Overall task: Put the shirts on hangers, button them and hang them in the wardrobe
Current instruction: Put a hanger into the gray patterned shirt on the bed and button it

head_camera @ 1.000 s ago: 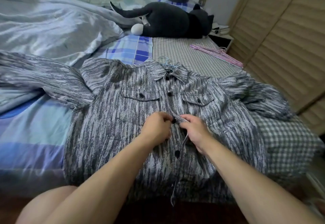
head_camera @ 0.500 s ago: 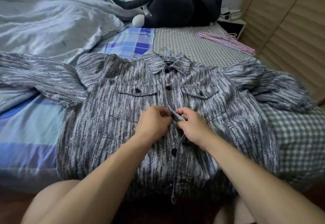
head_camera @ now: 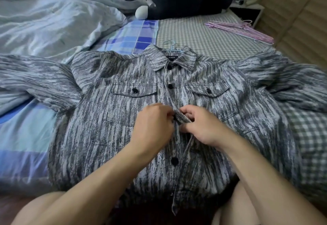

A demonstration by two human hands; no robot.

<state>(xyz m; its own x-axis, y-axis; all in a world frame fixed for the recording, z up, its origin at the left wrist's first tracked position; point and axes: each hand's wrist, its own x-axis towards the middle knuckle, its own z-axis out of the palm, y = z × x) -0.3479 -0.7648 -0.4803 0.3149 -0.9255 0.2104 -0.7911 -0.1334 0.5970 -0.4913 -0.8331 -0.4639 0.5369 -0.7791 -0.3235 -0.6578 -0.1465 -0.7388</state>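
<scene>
Shirt (head_camera: 123,127) spread face-up on the bed (head_camera: 203,35), hanger hook (head_camera: 169,45) poking from the collar; left hand (head_camera: 154,125) and right hand (head_camera: 201,125) each pinching a placket edge mid-chest; soft, light, floppy cloth; best gripped close beside the button.

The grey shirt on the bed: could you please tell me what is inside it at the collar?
A light blue hanger hook pokes out above the collar of the shirt. The rest of the hanger is covered by fabric, so its shape cannot be seen.
</scene>
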